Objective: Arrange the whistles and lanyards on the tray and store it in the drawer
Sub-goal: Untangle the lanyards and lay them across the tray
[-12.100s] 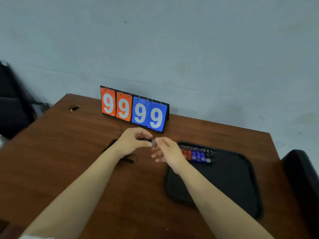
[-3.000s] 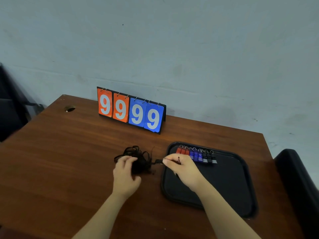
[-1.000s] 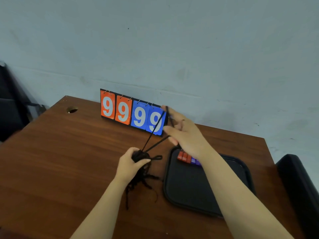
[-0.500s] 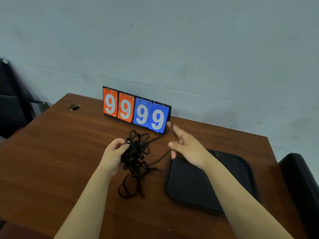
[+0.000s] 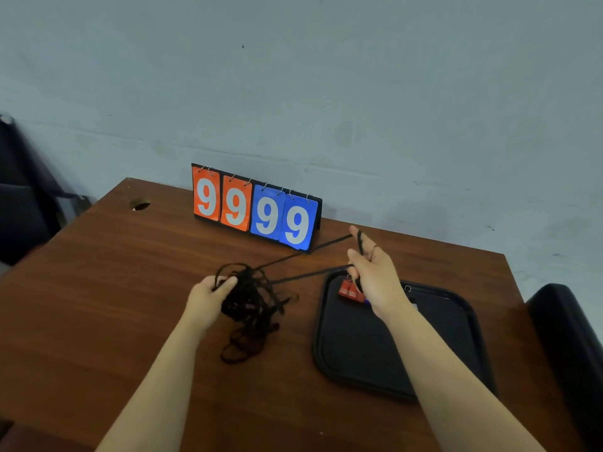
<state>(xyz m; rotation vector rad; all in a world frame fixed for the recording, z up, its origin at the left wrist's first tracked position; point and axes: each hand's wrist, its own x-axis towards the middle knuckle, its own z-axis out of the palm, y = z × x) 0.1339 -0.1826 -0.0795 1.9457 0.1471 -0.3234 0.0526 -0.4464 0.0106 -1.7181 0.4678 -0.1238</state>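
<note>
On black plastic tray (image 5: 359,347): red plastic whistles (image 5: 350,291). Grip of left hand (image 5: 208,300) clutches tangled black cord lanyards (image 5: 251,298) over brown wooden counter (image 5: 98,305); right hand (image 5: 375,278) pinches one strand. Judged outstanding: untangling, drawer storage.

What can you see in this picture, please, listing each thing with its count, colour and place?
table: one, brown wood, under everything
cable hole: one, table's far-left corner
scoreboard: one, two orange and two blue cards showing 9, table's far edge
lanyards: one tangled bunch, black, mid-table, left of the tray
tray: one, black, table's right side
whistles: two red seen, a sliver of blue, tray's far-left corner; others hidden
chair: one, black, right of the table
wall: one, pale grey, behind
left grip: one, bare, holds the lanyard bunch
right grip: one, bare, over the whistles, pinches a strand stretched from the bunch
</note>
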